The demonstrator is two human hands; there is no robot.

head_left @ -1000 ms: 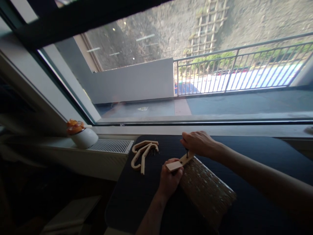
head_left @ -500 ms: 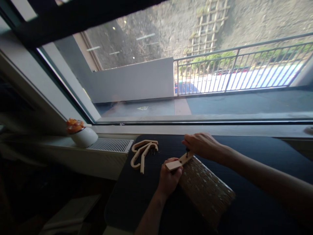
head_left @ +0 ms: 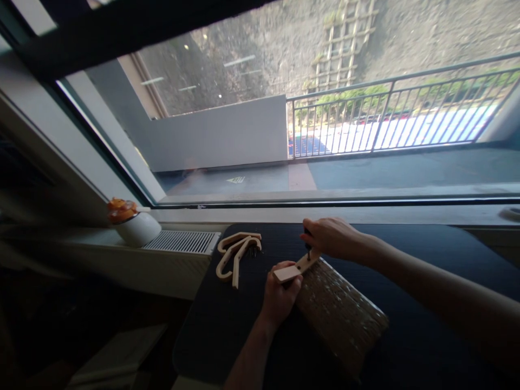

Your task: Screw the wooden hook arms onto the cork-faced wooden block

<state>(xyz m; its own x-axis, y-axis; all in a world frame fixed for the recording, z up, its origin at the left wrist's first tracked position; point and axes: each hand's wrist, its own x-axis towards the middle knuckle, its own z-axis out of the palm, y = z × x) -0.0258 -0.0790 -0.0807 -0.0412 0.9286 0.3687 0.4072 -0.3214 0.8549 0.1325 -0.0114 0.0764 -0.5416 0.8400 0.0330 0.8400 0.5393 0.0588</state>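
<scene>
My left hand is closed round the near end of a pale wooden piece held over the dark table. My right hand is pinched on a small dark tool or screw that stands on the far end of that wooden piece. Under and to the right of the piece lies a woven, speckled mat or panel. What the dark thing is exactly I cannot make out.
Curved pale wooden parts with small dark screws lie at the table's far left. A white bowl with orange contents sits on the sill beside a vent grille. A large window runs along the back.
My right hand has lifted and turned slightly on the dark tool. The left hand and wooden piece stay almost still; the view has shifted a little.
</scene>
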